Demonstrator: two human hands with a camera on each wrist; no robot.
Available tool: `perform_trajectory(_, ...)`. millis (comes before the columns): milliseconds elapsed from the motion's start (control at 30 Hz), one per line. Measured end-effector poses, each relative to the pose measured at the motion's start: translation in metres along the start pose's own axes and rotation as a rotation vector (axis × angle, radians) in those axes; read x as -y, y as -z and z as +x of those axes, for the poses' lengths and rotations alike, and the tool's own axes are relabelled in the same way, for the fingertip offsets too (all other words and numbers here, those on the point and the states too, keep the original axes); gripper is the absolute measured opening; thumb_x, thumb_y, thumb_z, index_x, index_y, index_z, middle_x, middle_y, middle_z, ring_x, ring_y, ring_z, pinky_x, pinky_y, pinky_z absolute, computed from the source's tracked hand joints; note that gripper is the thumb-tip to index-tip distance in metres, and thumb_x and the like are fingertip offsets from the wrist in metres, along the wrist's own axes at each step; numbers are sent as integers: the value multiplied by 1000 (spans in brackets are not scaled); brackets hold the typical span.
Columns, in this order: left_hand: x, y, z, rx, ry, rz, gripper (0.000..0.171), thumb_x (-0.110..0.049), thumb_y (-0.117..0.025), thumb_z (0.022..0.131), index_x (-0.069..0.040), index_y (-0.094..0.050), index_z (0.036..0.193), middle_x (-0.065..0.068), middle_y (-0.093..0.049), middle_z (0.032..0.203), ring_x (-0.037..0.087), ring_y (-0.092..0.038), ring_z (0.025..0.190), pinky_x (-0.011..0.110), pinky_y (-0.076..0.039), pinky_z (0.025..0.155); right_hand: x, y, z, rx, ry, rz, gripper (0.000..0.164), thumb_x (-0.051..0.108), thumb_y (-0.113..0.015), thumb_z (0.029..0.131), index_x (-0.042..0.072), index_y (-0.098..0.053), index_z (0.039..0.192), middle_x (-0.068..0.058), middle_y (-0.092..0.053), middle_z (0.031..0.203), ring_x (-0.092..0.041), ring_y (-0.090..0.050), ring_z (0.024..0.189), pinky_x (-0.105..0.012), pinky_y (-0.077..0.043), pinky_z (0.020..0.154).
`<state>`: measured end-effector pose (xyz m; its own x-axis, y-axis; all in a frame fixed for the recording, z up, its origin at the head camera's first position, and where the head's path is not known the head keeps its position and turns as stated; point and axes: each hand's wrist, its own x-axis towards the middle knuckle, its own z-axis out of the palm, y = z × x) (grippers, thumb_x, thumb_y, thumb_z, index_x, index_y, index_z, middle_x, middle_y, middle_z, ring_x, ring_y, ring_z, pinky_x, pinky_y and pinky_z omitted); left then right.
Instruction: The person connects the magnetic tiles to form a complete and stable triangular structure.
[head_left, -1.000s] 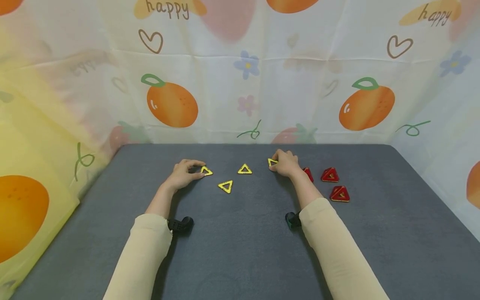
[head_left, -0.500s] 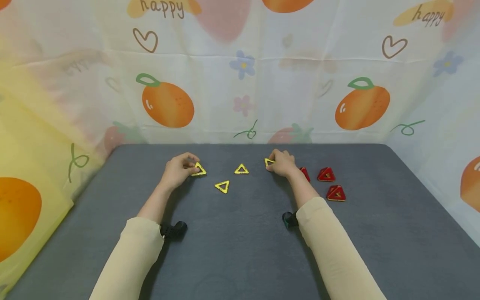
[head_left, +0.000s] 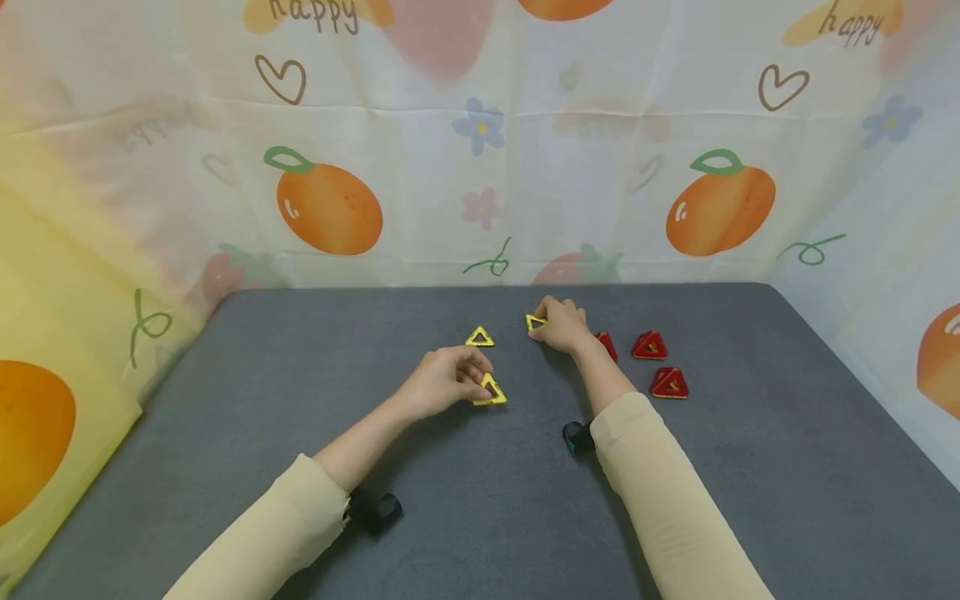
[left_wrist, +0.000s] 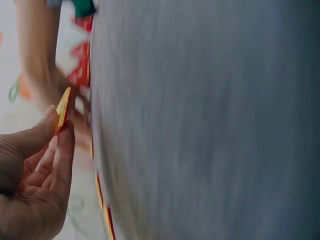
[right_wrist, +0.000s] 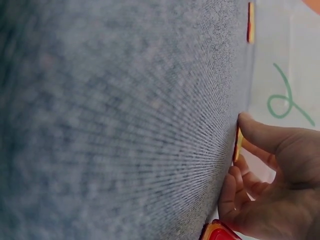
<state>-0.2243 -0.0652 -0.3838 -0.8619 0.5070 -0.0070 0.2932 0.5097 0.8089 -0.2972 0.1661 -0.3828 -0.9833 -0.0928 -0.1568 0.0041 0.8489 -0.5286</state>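
Above the table, my left hand [head_left: 446, 379] pinches a yellow triangle frame [head_left: 491, 401] between thumb and fingers. In the left wrist view this triangle [left_wrist: 63, 111] appears edge-on, yellow on one side and red on the other. My right hand [head_left: 564, 323] has thumb and fingers at the edges of another yellow triangle frame [head_left: 528, 320] lying on the table. The right wrist view shows that triangle [right_wrist: 238, 144] between the thumb and curled fingers. A third yellow triangle frame [head_left: 480, 343] lies just beyond my left hand.
Right of my right hand are red triangular pieces: one partly behind the forearm [head_left: 607, 345], another red piece [head_left: 649, 345] and a nearer red piece [head_left: 669, 383]. The dark grey table [head_left: 480, 517] ends at a printed curtain [head_left: 435, 183].
My left hand has lifted its yellow triangle and carried it right and nearer. The front yellow triangle is now hidden around the left hand. My right hand stays in place.
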Motion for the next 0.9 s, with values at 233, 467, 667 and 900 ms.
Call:
perform_trajectory(233, -13, -33, -8, 146, -66, -52, 26, -6, -78, 83, -4, -67, 106, 9, -70, 89, 5, -63, 74, 18, -52, 65, -1, 0, 0, -7, 6, 3, 38, 21, -65, 96, 3, -54, 128, -21, -52, 130, -36, -41, 120, -48, -31, 104)
perform_trajectory(467, -21, -53, -18, 217, -85, -50, 23, -5, -79, 81, -5, -67, 102, 9, -71, 87, 5, -66, 72, 16, -52, 64, -2, 1, 0, -7, 2, 9, 38, 20, -65, 96, 3, -54, 128, -21, -53, 130, -36, -41, 120, -49, -30, 105)
perform_trajectory(667, -23, -60, -22, 217, -98, -22, 23, -7, -80, 81, -6, -67, 100, 6, -69, 85, 7, -66, 72, 17, -52, 65, -1, 1, -1, -3, -2, 10, 39, 20, -65, 96, 4, -54, 129, -21, -52, 132, -37, -40, 121, -49, -32, 105)
perform_trajectory(900, -23, -62, -23, 218, -147, 24, 21, -8, -80, 81, -7, -68, 98, 5, -69, 82, 3, -62, 70, 16, -51, 64, -1, 0, 0, 0, -1, 5, 39, 21, -65, 96, 4, -53, 129, -21, -51, 132, -38, -40, 119, -49, -33, 103)
